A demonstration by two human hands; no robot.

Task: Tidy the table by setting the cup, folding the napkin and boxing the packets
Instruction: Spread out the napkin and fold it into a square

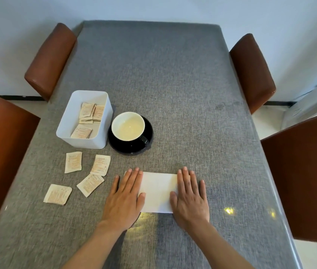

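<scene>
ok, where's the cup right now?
Head view: the white ceramic cup sits on a black round saucer, left of table centre, right beside the white plastic box, beyond the left hand.

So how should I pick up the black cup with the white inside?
Take the black ceramic cup by its small looped handle, which pokes out toward its near right over the black saucer. Come from that side: the white plastic box crowds its left.

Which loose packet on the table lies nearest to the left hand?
The packet tilted diagonally, just beside the left hand; the other three lie farther away.
</scene>
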